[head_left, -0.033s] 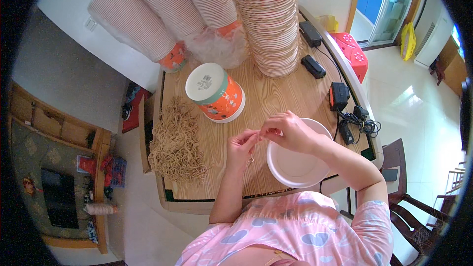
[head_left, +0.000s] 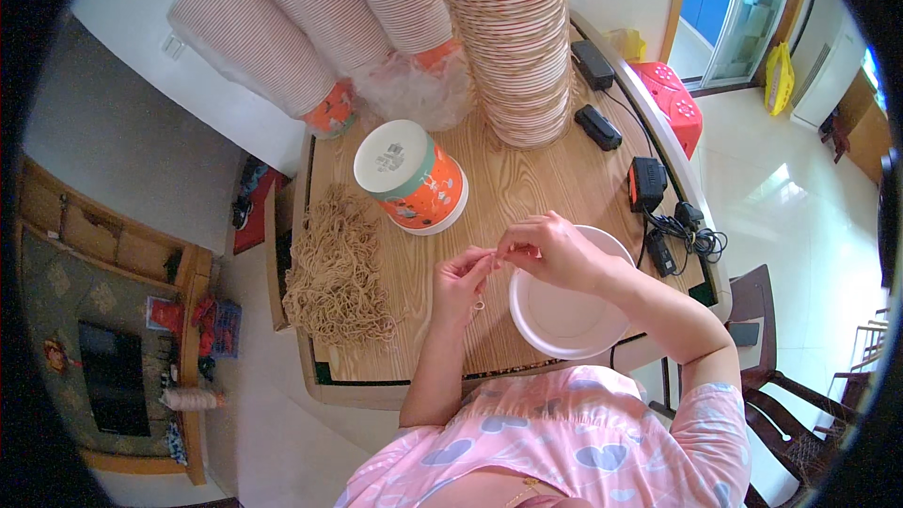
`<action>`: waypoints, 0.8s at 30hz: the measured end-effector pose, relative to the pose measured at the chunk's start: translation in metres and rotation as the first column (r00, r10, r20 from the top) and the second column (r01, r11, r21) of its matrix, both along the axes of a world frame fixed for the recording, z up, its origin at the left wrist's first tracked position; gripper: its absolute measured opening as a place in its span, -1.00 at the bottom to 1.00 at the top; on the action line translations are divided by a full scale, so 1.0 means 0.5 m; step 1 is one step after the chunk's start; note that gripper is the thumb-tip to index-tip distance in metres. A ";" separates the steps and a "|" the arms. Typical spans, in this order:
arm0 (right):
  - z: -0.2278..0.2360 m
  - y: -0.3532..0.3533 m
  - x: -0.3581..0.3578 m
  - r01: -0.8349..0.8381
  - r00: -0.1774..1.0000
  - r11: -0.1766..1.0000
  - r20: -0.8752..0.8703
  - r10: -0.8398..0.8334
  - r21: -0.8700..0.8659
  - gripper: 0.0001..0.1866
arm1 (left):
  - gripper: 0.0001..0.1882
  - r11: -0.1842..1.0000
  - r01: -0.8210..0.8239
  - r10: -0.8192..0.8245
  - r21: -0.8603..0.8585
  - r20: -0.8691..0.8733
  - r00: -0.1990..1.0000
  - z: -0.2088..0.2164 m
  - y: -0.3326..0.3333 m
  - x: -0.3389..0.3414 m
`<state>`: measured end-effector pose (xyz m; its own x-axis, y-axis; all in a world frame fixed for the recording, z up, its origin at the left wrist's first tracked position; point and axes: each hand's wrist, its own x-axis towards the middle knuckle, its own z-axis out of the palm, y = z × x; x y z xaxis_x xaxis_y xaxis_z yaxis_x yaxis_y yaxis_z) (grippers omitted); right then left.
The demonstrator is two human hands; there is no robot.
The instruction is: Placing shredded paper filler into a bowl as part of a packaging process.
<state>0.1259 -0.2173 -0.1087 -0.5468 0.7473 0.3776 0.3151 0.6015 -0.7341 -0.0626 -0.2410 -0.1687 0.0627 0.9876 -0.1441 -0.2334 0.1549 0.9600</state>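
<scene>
My left hand (head_left: 456,284) and my right hand (head_left: 553,249) meet near the middle of the table's front half, fingertips pinched together. What they pinch is too small to make out. A small pale loop (head_left: 480,305) shows just beside my left hand. Partly under my right hand and forearm stands a white round paper tub (head_left: 564,320), mouth up, its inside visible. Left of my left hand lies a tangled heap of tan cords (head_left: 337,273). Beyond my hands, an orange and green paper tub (head_left: 419,190) rests upside down, its white base up.
Tall stacks of nested paper tubs (head_left: 513,47) rise at the back, some in clear plastic (head_left: 414,89). Along the table's right side lie black adapters (head_left: 647,183) with coiled cables (head_left: 701,240). A red stool (head_left: 666,99) stands beyond the right edge, a dark chair (head_left: 757,320) nearer.
</scene>
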 end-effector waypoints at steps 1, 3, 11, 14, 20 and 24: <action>0.010 -0.003 -0.001 0.028 1.000 0.995 0.016 -0.027 -0.099 -0.93 | -0.90 1.000 0.023 -0.024 0.022 0.077 0.997 -0.006 0.001 -0.004; 0.015 -0.005 -0.002 0.057 0.998 0.979 0.033 -0.052 -0.197 -0.93 | -0.91 0.998 0.043 -0.050 0.046 0.152 0.987 -0.013 0.002 -0.010; 0.002 -0.001 -0.001 0.054 0.996 0.983 -0.054 -0.064 -0.175 -0.93 | -0.92 0.987 0.156 -0.160 0.035 0.132 0.978 -0.002 -0.007 -0.008; 0.003 0.002 0.002 0.026 0.999 0.974 -0.038 -0.035 -0.224 -0.93 | -0.92 0.974 0.211 -0.217 0.077 0.075 0.973 0.004 -0.005 -0.003; -0.006 0.003 0.003 0.039 0.998 0.959 -0.039 -0.052 -0.282 -0.88 | -0.93 0.981 0.191 -0.192 0.016 0.034 0.981 0.006 -0.005 0.000; 0.001 -0.001 0.000 0.052 0.996 0.965 -0.050 -0.067 -0.256 -0.81 | -0.93 0.986 0.164 -0.164 0.021 0.027 0.986 -0.002 -0.006 0.000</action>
